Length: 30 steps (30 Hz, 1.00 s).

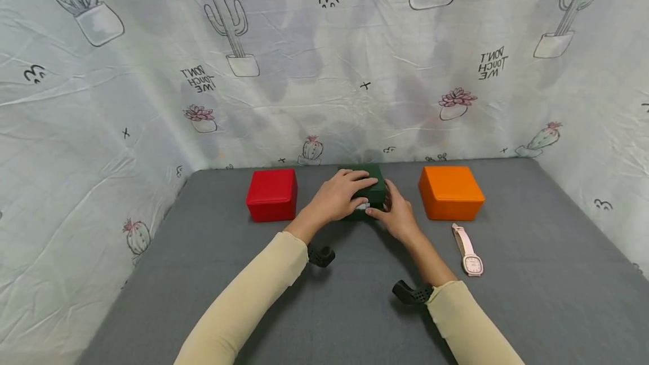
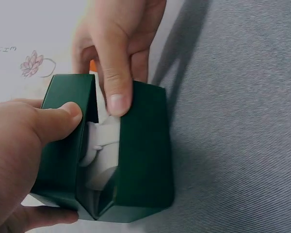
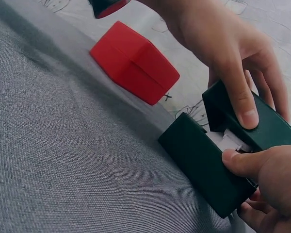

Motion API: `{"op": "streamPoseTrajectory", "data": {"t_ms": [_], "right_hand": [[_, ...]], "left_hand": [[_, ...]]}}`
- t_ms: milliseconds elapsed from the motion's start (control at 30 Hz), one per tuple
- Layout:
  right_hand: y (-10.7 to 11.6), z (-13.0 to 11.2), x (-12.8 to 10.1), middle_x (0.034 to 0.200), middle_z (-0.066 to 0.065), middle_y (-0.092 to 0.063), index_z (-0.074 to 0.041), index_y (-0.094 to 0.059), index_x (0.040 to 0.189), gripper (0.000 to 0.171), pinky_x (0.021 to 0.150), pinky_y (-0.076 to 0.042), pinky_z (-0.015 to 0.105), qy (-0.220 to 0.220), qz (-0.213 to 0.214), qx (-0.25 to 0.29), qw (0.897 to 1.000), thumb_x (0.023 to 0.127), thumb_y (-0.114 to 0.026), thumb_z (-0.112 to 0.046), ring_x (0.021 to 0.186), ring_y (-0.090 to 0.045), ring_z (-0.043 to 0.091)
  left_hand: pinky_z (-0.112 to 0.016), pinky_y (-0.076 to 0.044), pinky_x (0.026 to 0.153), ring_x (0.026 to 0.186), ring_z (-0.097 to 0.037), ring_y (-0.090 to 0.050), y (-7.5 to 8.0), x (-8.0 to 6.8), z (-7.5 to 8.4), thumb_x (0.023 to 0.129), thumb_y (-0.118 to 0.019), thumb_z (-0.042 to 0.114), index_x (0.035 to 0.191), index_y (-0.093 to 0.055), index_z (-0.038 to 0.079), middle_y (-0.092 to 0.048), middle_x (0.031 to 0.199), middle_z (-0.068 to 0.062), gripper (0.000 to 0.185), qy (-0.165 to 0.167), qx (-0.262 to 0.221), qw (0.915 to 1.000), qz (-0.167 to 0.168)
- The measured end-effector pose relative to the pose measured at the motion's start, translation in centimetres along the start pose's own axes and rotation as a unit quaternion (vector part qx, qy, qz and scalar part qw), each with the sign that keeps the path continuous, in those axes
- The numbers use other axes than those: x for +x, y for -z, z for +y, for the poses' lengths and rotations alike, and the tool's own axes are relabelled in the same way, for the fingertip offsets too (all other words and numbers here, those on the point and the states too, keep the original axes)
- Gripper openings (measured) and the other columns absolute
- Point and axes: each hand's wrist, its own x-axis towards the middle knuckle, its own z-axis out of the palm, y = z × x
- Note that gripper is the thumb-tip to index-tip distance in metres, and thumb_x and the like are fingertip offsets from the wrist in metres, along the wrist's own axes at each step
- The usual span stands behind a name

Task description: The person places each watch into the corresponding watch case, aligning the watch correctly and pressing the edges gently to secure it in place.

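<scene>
A dark green hinged box (image 1: 374,170) stands at the table's back middle, its lid (image 2: 63,92) partly raised from its base (image 2: 145,145). My left hand (image 1: 336,195) grips the lid, thumb on its front edge and fingers over the top. The base is held by my right hand (image 1: 399,217), whose thumb lies on the front rim in the right wrist view. Through the gap shows a white strap-like thing (image 2: 105,145) on a pale lining; the rest of it is hidden.
A red box (image 1: 272,193) sits left of the green one, and an orange box (image 1: 451,191) sits to the right, both closed. In front of the orange box lies a pink wristwatch (image 1: 470,255). A patterned cloth (image 1: 284,44) hangs behind the grey table (image 1: 350,308).
</scene>
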Motion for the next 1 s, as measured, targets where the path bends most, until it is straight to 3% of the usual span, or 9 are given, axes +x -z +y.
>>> {"op": "streamPoseTrajectory", "data": {"t_ms": [300,567,833,1000], "right_hand": [[-0.1,0.3,0.1,0.154,0.022,-0.033,-0.007,-0.011,0.155,0.099,0.110,-0.039,0.050,0.018,-0.012,0.018,1.000,0.083,-0.077,-0.024,0.138,-0.041,0.037],[0.0,0.2,0.1,0.158,0.024,-0.022,-0.005,-0.005,0.155,0.102,0.112,-0.036,0.048,-0.005,-0.013,0.027,1.000,0.084,-0.076,-0.020,0.143,-0.032,0.037],[-0.1,0.3,0.0,0.156,0.023,-0.028,-0.004,-0.006,0.155,0.094,0.107,-0.043,0.047,0.003,-0.002,0.012,1.000,0.088,-0.071,-0.016,0.136,-0.043,0.038],[-0.4,0.4,0.0,0.152,0.024,-0.036,-0.003,-0.014,0.154,0.090,0.101,-0.048,0.047,0.018,0.028,-0.021,0.999,0.087,-0.072,-0.018,0.130,-0.049,0.039]], "left_hand": [[-0.040,-0.052,0.097,0.132,-0.024,-0.044,-1.3,-0.6,-0.2,0.092,-0.064,0.034,0.142,-0.049,0.028,-0.046,0.148,-0.001,0.053,-0.014,0.025,0.9987,0.041],[-0.038,-0.059,0.078,0.133,-0.026,-0.042,-2.7,-1.0,-0.1,0.092,-0.066,0.032,0.141,-0.049,0.030,-0.044,0.148,0.001,0.053,-0.015,0.051,0.9962,0.069],[-0.045,-0.058,0.080,0.138,-0.030,-0.039,-3.1,-1.0,0.3,0.092,-0.066,0.030,0.141,-0.049,0.030,-0.044,0.148,-0.001,0.052,-0.002,0.039,0.9957,0.084],[-0.045,-0.058,0.083,0.139,-0.031,-0.039,-3.1,-0.9,0.4,0.092,-0.067,0.029,0.141,-0.049,0.030,-0.044,0.148,-0.001,0.052,0.008,0.037,0.9961,0.080]]}}
